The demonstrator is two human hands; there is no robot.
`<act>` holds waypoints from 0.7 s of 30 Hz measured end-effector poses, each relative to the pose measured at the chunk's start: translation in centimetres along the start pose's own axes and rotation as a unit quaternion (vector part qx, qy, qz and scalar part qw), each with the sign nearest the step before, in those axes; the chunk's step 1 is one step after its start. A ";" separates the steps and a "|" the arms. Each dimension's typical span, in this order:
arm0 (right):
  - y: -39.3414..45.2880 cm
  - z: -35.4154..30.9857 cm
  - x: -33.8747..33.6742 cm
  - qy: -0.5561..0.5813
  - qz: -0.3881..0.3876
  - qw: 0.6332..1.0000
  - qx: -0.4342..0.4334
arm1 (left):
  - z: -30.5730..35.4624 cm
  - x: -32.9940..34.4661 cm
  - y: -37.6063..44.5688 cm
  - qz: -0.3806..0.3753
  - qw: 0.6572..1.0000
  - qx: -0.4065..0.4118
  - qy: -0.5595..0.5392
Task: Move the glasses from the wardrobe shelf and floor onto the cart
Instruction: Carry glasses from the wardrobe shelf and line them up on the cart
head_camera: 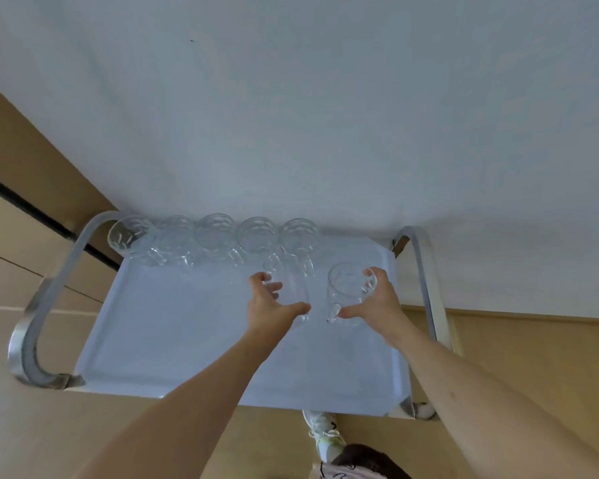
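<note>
A plain white wall (291, 115) fills the background, and against it stands a cart (173, 333) with curved metal side rails and a pale blue tray top, on a light wood floor (533, 357). Along the wall edge of the cart a row of five clear glass mugs (218, 236) sits close together, handles turned toward the person. Nearer the person than that row, the left hand (274, 305) grips a tall clear glass (291, 288), thumb on one side and fingers (274, 290) curled round the other; whether its base already rests on the tray cannot be told. Just right of it, the right hand (377, 302) holds a sixth clear glass mug (348, 288) by its body, fingers wrapped round the far side near the rim and thumb low by the handle. The main risk, as I judge it, is glass striking glass: the tall glass stands very near the last mug of the row, and the two held pieces are just beside each other, so a careless set-down could clink, chip or tip one. The tall glass looks the easiest to topple if released off-vertical. The tray's smooth surface may let a nudged mug slide, and the row leaves little room at the wall edge. A white shoe (324, 433) shows below the near edge of the cart, close enough to bump it.
</note>
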State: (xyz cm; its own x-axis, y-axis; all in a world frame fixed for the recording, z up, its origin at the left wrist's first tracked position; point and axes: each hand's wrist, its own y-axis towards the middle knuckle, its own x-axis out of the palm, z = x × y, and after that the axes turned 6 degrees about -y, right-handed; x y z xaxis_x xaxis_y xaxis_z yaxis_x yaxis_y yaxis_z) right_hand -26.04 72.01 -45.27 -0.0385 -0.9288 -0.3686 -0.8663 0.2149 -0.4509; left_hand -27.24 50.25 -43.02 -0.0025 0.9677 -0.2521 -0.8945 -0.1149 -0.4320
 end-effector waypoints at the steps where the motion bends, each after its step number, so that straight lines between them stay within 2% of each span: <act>1: 0.6 -0.1 -0.1 -0.012 0.001 1.000 -0.007 | -0.1 0.2 0.2 0.002 1.000 0.001 0.005; 7: 4.6 -0.8 -0.5 -0.064 0.013 0.998 -0.026 | -0.4 1.0 1.6 0.013 0.999 0.023 0.045; 13: 8.3 -1.7 -1.5 -0.080 -0.023 0.996 -0.034 | -0.8 1.2 2.8 0.017 0.996 0.050 0.070; 21: 11.1 -3.4 -2.0 -0.160 -0.058 0.982 -0.087 | -1.2 0.8 3.5 0.019 0.995 0.055 0.082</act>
State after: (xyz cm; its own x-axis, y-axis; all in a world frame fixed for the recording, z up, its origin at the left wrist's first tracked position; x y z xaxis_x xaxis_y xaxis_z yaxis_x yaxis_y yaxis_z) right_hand -37.32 75.22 -46.78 0.1998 -0.7958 -0.5717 -0.9285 0.0327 -0.3700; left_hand -29.83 50.32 -45.78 0.0277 0.9128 -0.4075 -0.9388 -0.1163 -0.3242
